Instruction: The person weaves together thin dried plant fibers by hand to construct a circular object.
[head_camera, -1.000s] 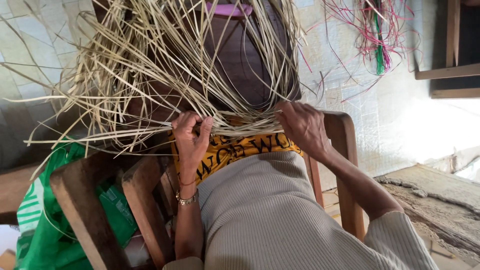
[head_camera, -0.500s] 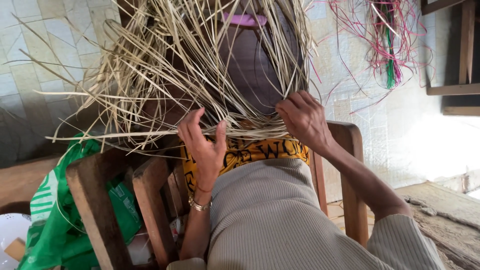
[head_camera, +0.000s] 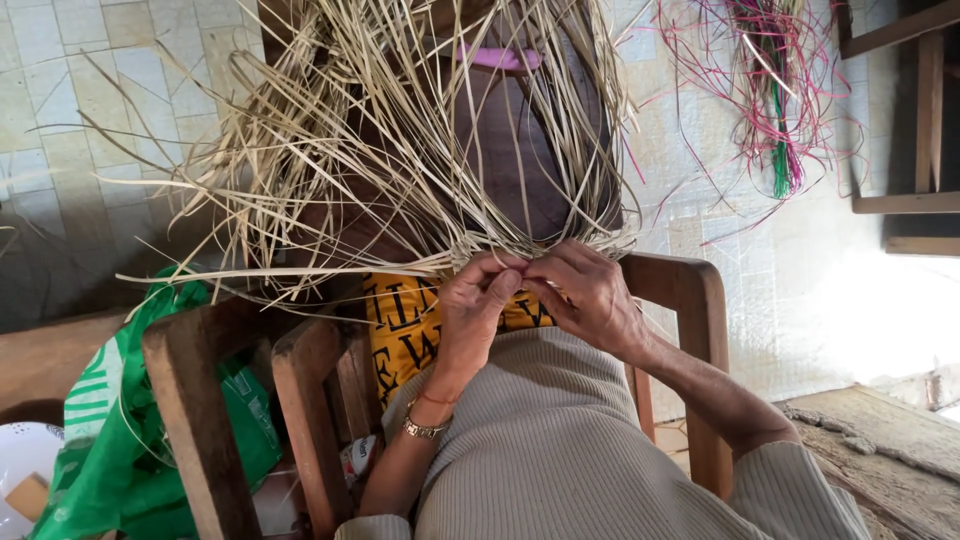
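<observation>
A mass of pale straw strands (head_camera: 400, 130) fans out from a dark rounded form (head_camera: 520, 150) in front of me. My left hand (head_camera: 475, 310) and my right hand (head_camera: 590, 295) meet at the lower edge of the weaving. Both pinch straw strands between fingertips there, thumbs nearly touching. A gold bracelet sits on my left wrist. A yellow cloth with black print (head_camera: 410, 320) lies under the hands, over my lap in a beige ribbed garment (head_camera: 560, 450).
A wooden chair frame (head_camera: 200, 400) stands at the left, its arm (head_camera: 690, 300) at the right. A green plastic bag (head_camera: 120, 430) hangs at lower left. Pink and green strands (head_camera: 780, 110) hang at upper right near wooden shelving (head_camera: 910, 120). The floor is tiled.
My two hands have come together at the centre of the weaving's lower edge; they were apart before. The view has shifted slightly.
</observation>
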